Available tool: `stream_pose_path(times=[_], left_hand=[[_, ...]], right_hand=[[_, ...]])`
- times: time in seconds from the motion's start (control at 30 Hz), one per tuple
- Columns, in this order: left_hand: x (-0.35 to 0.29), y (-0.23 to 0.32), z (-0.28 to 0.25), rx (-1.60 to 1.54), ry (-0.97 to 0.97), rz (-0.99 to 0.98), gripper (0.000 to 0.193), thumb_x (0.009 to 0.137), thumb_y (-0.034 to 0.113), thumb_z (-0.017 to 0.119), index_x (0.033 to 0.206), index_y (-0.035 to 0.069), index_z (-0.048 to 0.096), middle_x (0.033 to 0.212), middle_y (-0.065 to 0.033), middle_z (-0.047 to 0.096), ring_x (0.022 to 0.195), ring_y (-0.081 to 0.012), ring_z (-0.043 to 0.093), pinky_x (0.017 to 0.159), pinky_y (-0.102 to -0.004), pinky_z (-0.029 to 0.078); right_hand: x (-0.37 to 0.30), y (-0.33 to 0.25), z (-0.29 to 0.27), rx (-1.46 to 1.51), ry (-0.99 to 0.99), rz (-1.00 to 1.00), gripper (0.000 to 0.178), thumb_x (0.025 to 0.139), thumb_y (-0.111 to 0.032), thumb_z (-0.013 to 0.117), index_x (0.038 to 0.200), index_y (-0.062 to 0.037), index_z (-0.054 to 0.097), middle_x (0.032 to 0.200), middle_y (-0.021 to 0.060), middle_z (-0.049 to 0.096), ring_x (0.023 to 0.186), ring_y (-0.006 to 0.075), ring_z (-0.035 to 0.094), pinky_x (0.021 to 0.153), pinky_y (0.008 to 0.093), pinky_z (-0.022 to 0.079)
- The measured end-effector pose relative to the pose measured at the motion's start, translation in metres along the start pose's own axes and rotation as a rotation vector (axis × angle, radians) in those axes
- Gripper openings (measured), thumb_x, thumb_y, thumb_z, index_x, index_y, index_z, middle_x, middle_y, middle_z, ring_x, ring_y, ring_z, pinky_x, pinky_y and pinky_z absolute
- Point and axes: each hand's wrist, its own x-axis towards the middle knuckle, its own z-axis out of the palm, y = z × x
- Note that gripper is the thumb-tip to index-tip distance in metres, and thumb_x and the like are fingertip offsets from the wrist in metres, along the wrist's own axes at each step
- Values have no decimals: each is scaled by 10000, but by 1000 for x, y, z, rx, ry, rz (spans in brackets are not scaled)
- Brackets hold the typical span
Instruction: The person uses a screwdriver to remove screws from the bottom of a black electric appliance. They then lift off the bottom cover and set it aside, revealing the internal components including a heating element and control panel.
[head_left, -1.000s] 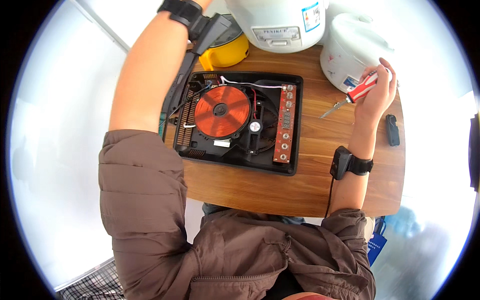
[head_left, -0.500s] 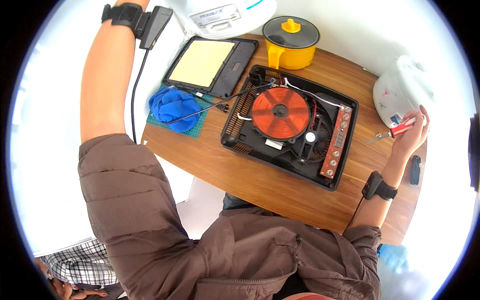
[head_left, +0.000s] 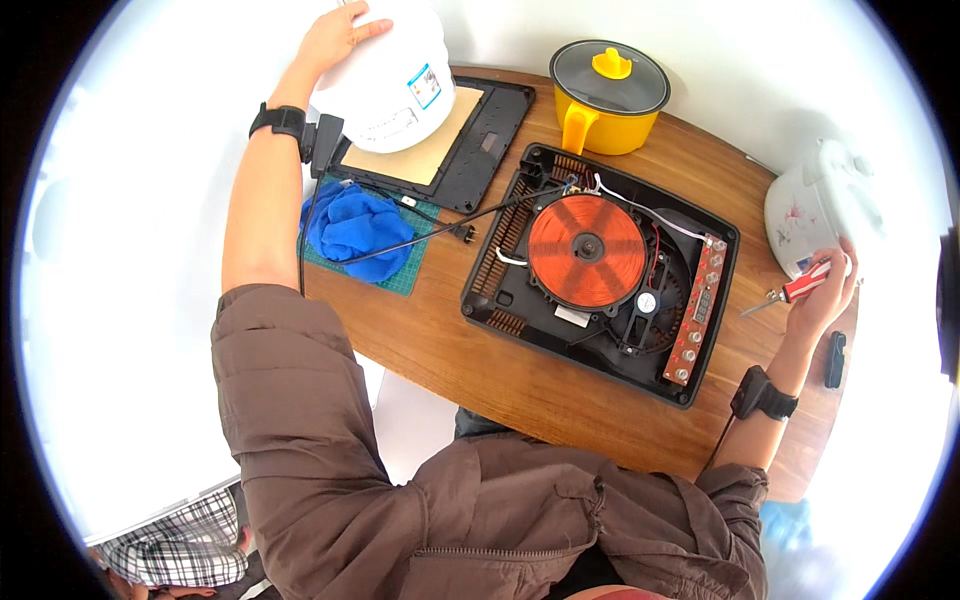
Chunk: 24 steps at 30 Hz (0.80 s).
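Note:
In the upper left, my left hand grips the edge of a white rounded appliance, which tilts over a black panel with a tan sheet on it. My right hand, at the right side of the table, is closed around a screwdriver with a red and white handle. Its shaft points left. Between my hands lies an opened induction cooker. Its round copper coil, fan and red button board are exposed.
A blue cloth lies on a green cutting mat, near a black power cord and plug. Behind stands a yellow pot with a glass lid. A white flowered cooker and small black object are at the right. Another person's checked clothing shows lower left.
My left hand has come into view on the white appliance. The appliance has shifted nearer and left, now covering part of the panel. My right hand still holds the screwdriver.

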Motion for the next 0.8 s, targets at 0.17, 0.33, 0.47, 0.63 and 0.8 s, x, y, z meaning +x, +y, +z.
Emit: stream_pose_path(times=[0.17, 0.33, 0.47, 0.63, 0.8], left_hand=[[-4, -47, 47, -18, -13, 24, 558, 935, 579, 678, 1182, 78, 696, 985, -124, 738, 858, -259, 715, 841, -380, 539], [1, -52, 43, -62, -54, -22, 564, 937, 585, 674, 1193, 83, 683, 1051, -147, 730, 934, -267, 716, 874, -384, 536], [7, -61, 36, 123, -66, 60, 728, 892, 685, 669, 1293, 77, 675, 1288, -174, 687, 1195, -305, 660, 1005, -437, 519], [26, 16, 1, 199, -5, 129, 661, 928, 640, 658, 1276, 79, 664, 1227, -189, 679, 1195, -312, 645, 966, -443, 527], [15, 212, 40, -223, -348, -116, 792, 874, 707, 672, 1209, -10, 681, 1150, -234, 711, 1079, -381, 704, 933, -449, 559]], right_hand=[[-1, 6, 1, -16, -28, 16, 307, 1038, -107, 513, 1318, 20, 525, 792, 53, 602, 684, 94, 529, 631, 223, 419], [-3, 6, 5, -6, -21, -8, 297, 1024, -85, 528, 1309, -1, 531, 788, 60, 606, 664, 96, 529, 607, 220, 414], [-1, 11, 2, 4, -46, 3, 305, 1031, -88, 524, 1317, 16, 529, 793, 64, 604, 671, 97, 531, 604, 220, 418], [-7, 4, 10, 8, -78, 32, 329, 1023, -79, 523, 1329, 45, 521, 798, 58, 599, 689, 104, 536, 620, 226, 423], [-10, -7, 9, 23, -79, 14, 324, 1017, -77, 521, 1320, 35, 521, 790, 46, 596, 677, 93, 533, 601, 225, 424]])
